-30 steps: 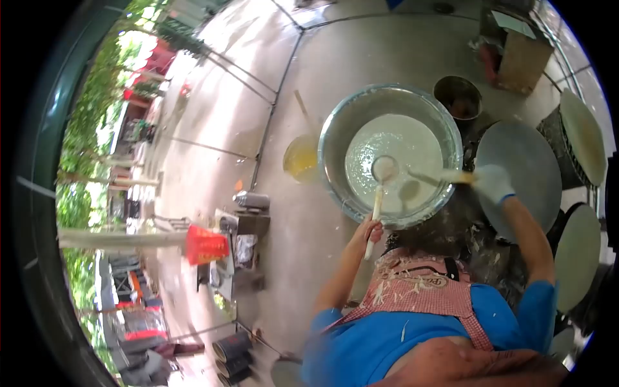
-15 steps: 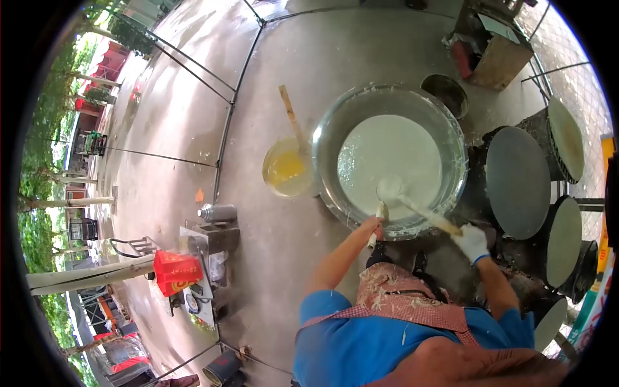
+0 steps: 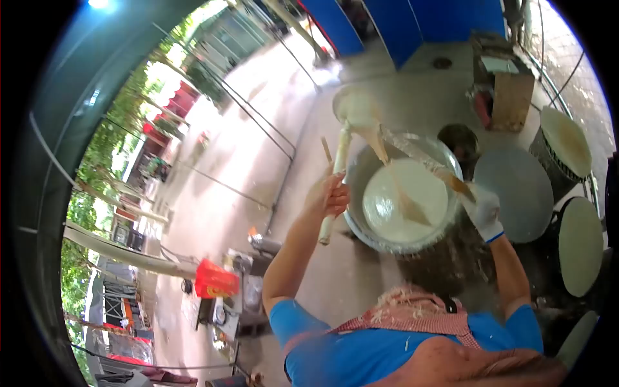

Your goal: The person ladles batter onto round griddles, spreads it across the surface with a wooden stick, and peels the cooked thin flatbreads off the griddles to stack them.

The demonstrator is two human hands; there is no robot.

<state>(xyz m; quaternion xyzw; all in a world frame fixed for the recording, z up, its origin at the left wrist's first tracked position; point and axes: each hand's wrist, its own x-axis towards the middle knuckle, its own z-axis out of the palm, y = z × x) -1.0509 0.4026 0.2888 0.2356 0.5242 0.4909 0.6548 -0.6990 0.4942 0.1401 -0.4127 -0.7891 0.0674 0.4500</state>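
My bare left hand (image 3: pixel 333 195) is wrapped round the pale handle of a ladle (image 3: pixel 336 160). The ladle's bowl is raised beyond the hand, and thick whitish liquid runs from it in a stream. Below is a large metal basin (image 3: pixel 451 152) holding white batter-like liquid (image 3: pixel 387 197), where the stream lands. In a white glove, my right hand (image 3: pixel 482 209) is closed on a wooden stick (image 3: pixel 416 153) coated with the same stuff. The stick slants over the basin, its far end near the ladle's bowl; whether they touch I cannot tell.
Several round griddles (image 3: pixel 514 193) stand along the right. A dark pot (image 3: pixel 458 138) sits behind the basin, with a cardboard box (image 3: pixel 512 100) farther back. At left are a red bag-like container (image 3: pixel 216 278) and a metal flask (image 3: pixel 264 244). Thin poles cross the left side.
The ladle has come up out of the basin with liquid streaming from it. Both hands have risen, the stick with my right hand. My view has tilted upward.
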